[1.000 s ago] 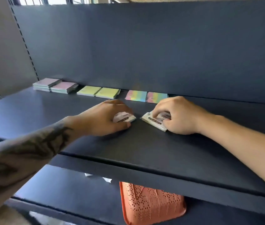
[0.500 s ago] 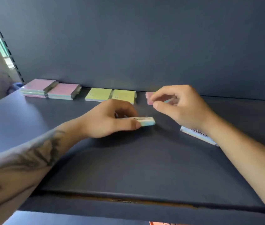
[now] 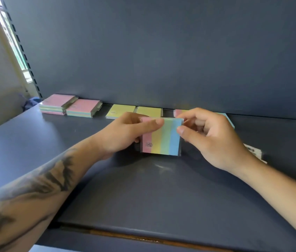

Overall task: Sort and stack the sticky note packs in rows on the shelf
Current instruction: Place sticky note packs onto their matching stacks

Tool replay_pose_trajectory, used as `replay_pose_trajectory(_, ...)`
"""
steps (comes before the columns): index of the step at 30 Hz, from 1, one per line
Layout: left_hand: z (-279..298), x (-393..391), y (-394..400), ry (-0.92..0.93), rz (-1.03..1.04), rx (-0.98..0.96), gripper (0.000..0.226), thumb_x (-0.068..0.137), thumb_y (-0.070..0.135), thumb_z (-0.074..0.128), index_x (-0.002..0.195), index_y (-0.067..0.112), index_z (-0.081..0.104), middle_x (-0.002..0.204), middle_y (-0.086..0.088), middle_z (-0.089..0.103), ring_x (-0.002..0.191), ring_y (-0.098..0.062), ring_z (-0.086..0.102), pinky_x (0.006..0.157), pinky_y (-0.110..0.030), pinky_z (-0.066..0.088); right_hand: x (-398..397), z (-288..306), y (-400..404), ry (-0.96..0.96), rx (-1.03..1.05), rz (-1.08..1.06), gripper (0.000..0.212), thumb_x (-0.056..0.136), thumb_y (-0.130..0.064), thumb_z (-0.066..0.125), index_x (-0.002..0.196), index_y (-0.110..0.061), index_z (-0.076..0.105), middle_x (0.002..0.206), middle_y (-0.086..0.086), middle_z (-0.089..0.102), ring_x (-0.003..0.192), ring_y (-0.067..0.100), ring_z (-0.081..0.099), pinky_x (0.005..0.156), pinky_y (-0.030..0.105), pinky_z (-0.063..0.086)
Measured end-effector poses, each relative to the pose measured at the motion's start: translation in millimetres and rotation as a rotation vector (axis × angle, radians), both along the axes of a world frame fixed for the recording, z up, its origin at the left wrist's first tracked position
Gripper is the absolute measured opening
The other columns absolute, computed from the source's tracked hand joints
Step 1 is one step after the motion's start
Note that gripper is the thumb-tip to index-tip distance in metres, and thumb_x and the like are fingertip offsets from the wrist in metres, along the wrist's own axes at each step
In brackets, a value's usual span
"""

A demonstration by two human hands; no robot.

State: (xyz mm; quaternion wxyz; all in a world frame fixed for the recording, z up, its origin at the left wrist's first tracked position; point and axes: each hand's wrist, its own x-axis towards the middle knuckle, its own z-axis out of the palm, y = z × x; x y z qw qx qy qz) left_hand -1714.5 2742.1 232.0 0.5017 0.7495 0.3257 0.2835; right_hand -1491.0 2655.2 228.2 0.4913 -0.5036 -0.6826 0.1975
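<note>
— What are the hands doing over there?

— Both are on one striped pack, pink, yellow, green and blue bands, held upright and facing the person. The left hand grips its pink side, thumb laid across the upper front and the other fingers hidden behind. The right hand pinches the blue edge at the top corner between thumb and forefinger, the remaining fingers curled in.

— Is the pack resting on the shelf?

— Its lower edge sits close to the dark shelf, but I cannot tell whether it touches. There is a shadow right beneath it.

— And the rest of the packs?

— Beyond the left hand, along the back panel, two yellow packs lie flat side by side. Further out past them are the pink packs: a taller stack at the far end and a lower one just beside it, touching or nearly so. Behind the right hand another striped pack lying flat peeks out, mostly covered by the knuckles, with a pink corner showing between the two hands.

— Anything near the right wrist?

— A white-backed pack lies on the shelf just past the wrist, printing on it too small to read.
</note>
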Motion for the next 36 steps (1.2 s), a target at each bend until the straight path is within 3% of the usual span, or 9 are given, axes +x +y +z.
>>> replay_pose_trajectory(3, -1.6, -2.3, 2.0, 0.010, 0.049, 0.026, 0.048, 0.081, 0.042, 0.083, 0.099, -0.002, 0.076, 0.102, -0.022, 0.076, 0.084, -0.029, 0.063, 0.080, -0.051, 0.051, 0.9, -2.2, 1.9, -0.036, -0.035, -0.036, 0.021, 0.085, -0.043, 0.069, 0.105, -0.036, 0.068, 0.111, -0.002, 0.075, 0.091, 0.015, 0.069, 0.107, 0.063, 0.041)
replay_pose_trajectory(6, -1.7, 2.5, -2.4, 0.009, 0.098, 0.003, 0.028, 0.092, 0.027, 0.076, 0.098, 0.000, 0.078, 0.099, -0.014, 0.079, 0.087, -0.025, 0.071, 0.092, -0.051, 0.056, -0.8, -2.0, -2.5, -0.197, -0.080, -0.085, 0.045, 0.081, -0.049, 0.079, 0.115, -0.040, 0.051, 0.129, -0.017, 0.060, 0.113, 0.003, 0.059, 0.093, 0.041, 0.054)
replay_pose_trajectory(8, -0.1, 7.5, -4.7, -0.018, 0.118, -0.030, 0.033, 0.092, 0.031, 0.077, 0.098, -0.002, 0.078, 0.099, -0.017, 0.078, 0.086, -0.028, 0.070, 0.091, -0.054, 0.055, -4.7, 1.1, -8.1, -0.408, -0.012, -0.119, 0.060, 0.071, -0.061, 0.081, 0.114, -0.040, 0.045, 0.139, -0.021, 0.048, 0.124, 0.001, 0.047, 0.096, 0.030, 0.045)
replay_pose_trajectory(12, 6.9, 15.0, -8.2, -0.065, 0.105, -0.078, 0.044, 0.082, 0.041, 0.079, 0.084, -0.002, 0.075, 0.090, -0.031, 0.069, 0.077, -0.028, 0.054, 0.073, -0.040, 0.039, -9.1, 5.1, -9.6, -0.652, 0.122, -0.158, 0.063, 0.070, -0.069, 0.078, 0.117, -0.035, 0.052, 0.138, -0.019, 0.048, 0.124, 0.010, 0.043, 0.101, 0.038, 0.042)
replay_pose_trajectory(16, 10.6, 21.8, -14.2, -0.011, 0.075, -0.024, 0.034, 0.095, 0.037, 0.071, 0.079, 0.007, 0.076, 0.075, -0.006, 0.068, 0.066, -0.018, 0.055, 0.062, -0.026, 0.041, -1.0, 7.2, -14.2, -0.668, 0.088, -0.134, 0.063, 0.071, -0.072, 0.076, 0.122, -0.041, 0.054, 0.137, -0.020, 0.052, 0.128, 0.010, 0.046, 0.107, 0.041, 0.040)
replay_pose_trajectory(19, 12.0, 23.2, -13.9, 0.110, 0.048, 0.093, 0.070, 0.081, 0.071, 0.070, 0.098, 0.003, 0.074, 0.086, -0.005, 0.068, 0.078, -0.019, 0.058, 0.079, -0.028, 0.045, 17.0, 21.0, -12.4, -0.621, -0.043, -0.106, 0.061, 0.070, -0.070, 0.078, 0.122, -0.048, 0.055, 0.133, -0.025, 0.052, 0.125, 0.009, 0.045, 0.108, 0.038, 0.039)
replay_pose_trajectory(23, 7.1, 21.2, -16.4, 0.467, 0.060, 0.402, 0.064, 0.081, 0.082, 0.054, 0.130, 0.042, 0.066, 0.131, 0.019, 0.067, 0.124, -0.006, 0.059, 0.113, -0.035, 0.042, 51.4, 39.2, 9.8, -0.780, -0.146, -0.194, 0.051, 0.072, -0.071, 0.075, 0.113, -0.049, 0.053, 0.117, -0.019, 0.055, 0.112, 0.014, 0.045, 0.096, 0.038, 0.039)
replay_pose_trajectory(27, -6.0, 21.6, -21.7, 0.728, 0.064, 0.712, 0.074, 0.085, 0.085, 0.035, 0.146, 0.045, 0.049, 0.153, 0.016, 0.050, 0.144, -0.012, 0.041, 0.120, -0.041, 0.031, 74.8, 42.5, 43.1, -0.906, -0.245, -0.302, 0.040, 0.077, -0.071, 0.072, 0.105, -0.051, 0.051, 0.113, -0.014, 0.054, 0.110, 0.019, 0.047, 0.095, 0.042, 0.034)
replay_pose_trajectory(36, -12.5, 20.5, -21.9, 0.734, 0.100, 0.683, 0.066, 0.092, 0.079, 0.040, 0.149, 0.045, 0.046, 0.158, 0.016, 0.042, 0.149, -0.010, 0.033, 0.122, -0.039, 0.026, 75.9, 29.3, 81.5, -0.845, -0.299, -0.291, 0.040, 0.075, -0.065, 0.079, 0.105, -0.046, 0.061, 0.113, -0.010, 0.058, 0.105, 0.024, 0.051, 0.096, 0.046, 0.045)
